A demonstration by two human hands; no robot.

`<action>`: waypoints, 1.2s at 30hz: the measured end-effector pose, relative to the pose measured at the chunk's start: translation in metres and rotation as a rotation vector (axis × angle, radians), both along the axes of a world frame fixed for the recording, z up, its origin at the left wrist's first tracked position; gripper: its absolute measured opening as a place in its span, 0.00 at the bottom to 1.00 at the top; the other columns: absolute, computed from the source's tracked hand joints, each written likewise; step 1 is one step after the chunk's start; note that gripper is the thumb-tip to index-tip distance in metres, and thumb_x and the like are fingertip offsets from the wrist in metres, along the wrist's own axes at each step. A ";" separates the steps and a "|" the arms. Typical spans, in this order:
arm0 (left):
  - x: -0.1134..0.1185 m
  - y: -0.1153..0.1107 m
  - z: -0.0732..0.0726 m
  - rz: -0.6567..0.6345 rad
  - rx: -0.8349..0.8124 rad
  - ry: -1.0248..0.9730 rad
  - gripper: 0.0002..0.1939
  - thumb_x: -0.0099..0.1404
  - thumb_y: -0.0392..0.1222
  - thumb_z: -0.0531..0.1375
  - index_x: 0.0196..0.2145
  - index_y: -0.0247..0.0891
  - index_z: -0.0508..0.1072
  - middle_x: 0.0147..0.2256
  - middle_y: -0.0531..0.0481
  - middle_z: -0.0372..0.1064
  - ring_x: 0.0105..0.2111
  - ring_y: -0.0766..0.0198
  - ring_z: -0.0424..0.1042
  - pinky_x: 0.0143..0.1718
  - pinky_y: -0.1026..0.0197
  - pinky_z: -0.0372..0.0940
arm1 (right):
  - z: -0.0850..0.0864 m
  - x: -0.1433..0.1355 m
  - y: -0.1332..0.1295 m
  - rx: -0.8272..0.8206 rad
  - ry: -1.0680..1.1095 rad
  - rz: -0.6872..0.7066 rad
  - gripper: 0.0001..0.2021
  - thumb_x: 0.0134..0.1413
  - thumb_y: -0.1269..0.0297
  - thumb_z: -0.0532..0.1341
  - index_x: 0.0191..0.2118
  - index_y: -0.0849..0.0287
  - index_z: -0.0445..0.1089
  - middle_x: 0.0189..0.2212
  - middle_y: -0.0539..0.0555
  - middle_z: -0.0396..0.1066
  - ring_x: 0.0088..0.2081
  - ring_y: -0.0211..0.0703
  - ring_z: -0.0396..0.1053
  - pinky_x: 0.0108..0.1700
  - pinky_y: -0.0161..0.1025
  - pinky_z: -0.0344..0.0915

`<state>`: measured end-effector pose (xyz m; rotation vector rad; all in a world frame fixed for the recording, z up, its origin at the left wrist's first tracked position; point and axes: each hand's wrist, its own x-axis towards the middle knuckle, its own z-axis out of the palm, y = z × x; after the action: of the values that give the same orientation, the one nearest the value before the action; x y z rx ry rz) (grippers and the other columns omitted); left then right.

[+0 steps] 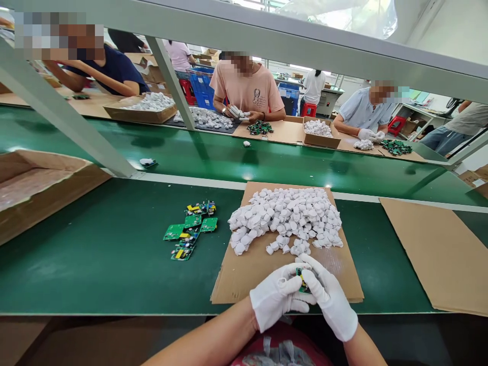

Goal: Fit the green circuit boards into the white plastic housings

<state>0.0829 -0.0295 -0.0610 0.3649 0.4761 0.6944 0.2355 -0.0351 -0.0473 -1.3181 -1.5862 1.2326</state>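
Both my hands wear white gloves and meet over the front edge of a cardboard sheet (236, 277). Between them is a small green circuit board (304, 280) with a yellow part on it. My left hand (280, 292) grips it from the left, and my right hand (330, 295) closes on it from the right. The fingers cover much of the board. Just beyond them lies a large heap of small white pieces (290, 216) on the cardboard. To the left, several loose circuit boards (185, 236) rest on the green table, some face down.
An open cardboard box (49, 203) stands at the left. Another cardboard sheet (434, 254) lies at the right. Across the green belt (213, 152), which carries a board with a white piece (148, 162), several co-workers sit. A slanted metal post (72, 107) rises at the left.
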 end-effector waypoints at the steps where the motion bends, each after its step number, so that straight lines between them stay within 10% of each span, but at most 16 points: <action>1: 0.000 0.000 -0.002 -0.002 0.006 0.007 0.24 0.50 0.45 0.68 0.44 0.37 0.69 0.35 0.46 0.70 0.31 0.62 0.74 0.29 0.65 0.67 | -0.001 0.000 0.000 -0.010 0.002 0.015 0.22 0.58 0.55 0.55 0.57 0.53 0.61 0.51 0.55 0.69 0.51 0.48 0.67 0.50 0.43 0.68; 24: -0.017 0.011 0.013 -0.184 0.196 0.252 0.26 0.53 0.46 0.65 0.50 0.39 0.69 0.38 0.43 0.71 0.34 0.62 0.73 0.32 0.65 0.68 | -0.013 -0.001 -0.002 -0.102 0.135 0.011 0.28 0.54 0.45 0.54 0.56 0.57 0.63 0.54 0.57 0.65 0.55 0.51 0.62 0.58 0.48 0.56; 29: -0.011 0.008 0.010 -0.111 0.389 0.291 0.26 0.51 0.49 0.66 0.46 0.35 0.71 0.29 0.47 0.69 0.26 0.69 0.68 0.22 0.70 0.65 | -0.014 -0.011 -0.003 -0.116 0.040 -0.050 0.22 0.55 0.51 0.55 0.50 0.58 0.69 0.36 0.55 0.76 0.38 0.46 0.73 0.45 0.40 0.68; 36: -0.009 0.006 0.010 -0.011 0.469 0.478 0.21 0.56 0.53 0.60 0.38 0.32 0.71 0.21 0.53 0.64 0.16 0.75 0.58 0.14 0.73 0.55 | -0.015 -0.011 -0.002 -0.133 0.170 -0.007 0.26 0.57 0.47 0.51 0.53 0.58 0.66 0.46 0.57 0.73 0.48 0.48 0.69 0.54 0.45 0.61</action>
<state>0.0738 -0.0238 -0.0514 0.9879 0.7619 0.7053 0.2248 -0.0369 -0.0627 -1.2624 -1.4004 1.4273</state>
